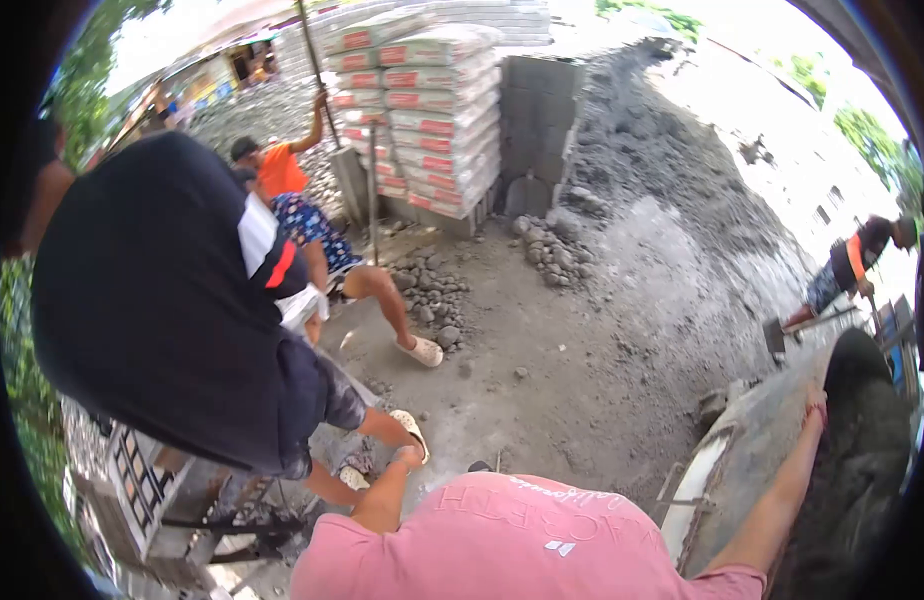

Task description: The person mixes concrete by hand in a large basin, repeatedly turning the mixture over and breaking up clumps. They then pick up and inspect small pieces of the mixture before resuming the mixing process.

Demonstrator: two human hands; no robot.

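My left hand (pixel 408 458) is stretched forward at the lower middle with its fingers curled; it is too small in the picture to tell whether it holds anything. It lies close to a co-worker's sandalled foot (pixel 410 428). My right hand (pixel 814 402) reaches out to the right, and its fingers are closed over the rim of a big grey cement-caked drum (pixel 752 450). My pink shirt (pixel 522 545) fills the bottom of the view.
A person in a dark shirt (pixel 162 300) bends over close on my left, above a metal frame (pixel 142 480). Behind them, a person in orange (pixel 279 168) holds a pole beside stacked cement bags (pixel 432 100) and grey blocks (pixel 542 110). Loose stones (pixel 432 295), a gravel heap (pixel 662 150) and a person shovelling (pixel 850 265) lie beyond.
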